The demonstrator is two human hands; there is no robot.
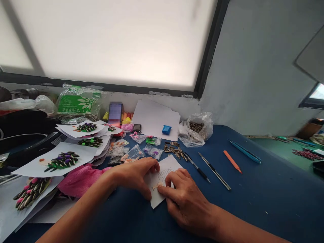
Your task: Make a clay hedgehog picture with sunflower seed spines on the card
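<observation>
A small white paper (155, 201) with a drawn, patterned rounded outline lies on the blue table. A flat bit of peach modelling clay (157, 185) sits on the drawing's lower left. My left hand (138, 173) rests at the paper's left edge, its thumb and fingers apart. My right hand (187, 199) bends over the paper with curled fingers, one fingertip pressing on the clay. Part of the drawing is hidden under it. Just behind the paper lie loose sunflower seeds (174, 150), beside a black pen (197, 167).
Papers with seed-and-clay hedgehog pictures (63, 160) pile up at left over a pink cloth (79, 180). Small clay bags (133, 153), a blue clay packet (166, 129) and a seed bag (196, 130) stand behind. A silver pen (214, 171) and orange marker (233, 162) lie right.
</observation>
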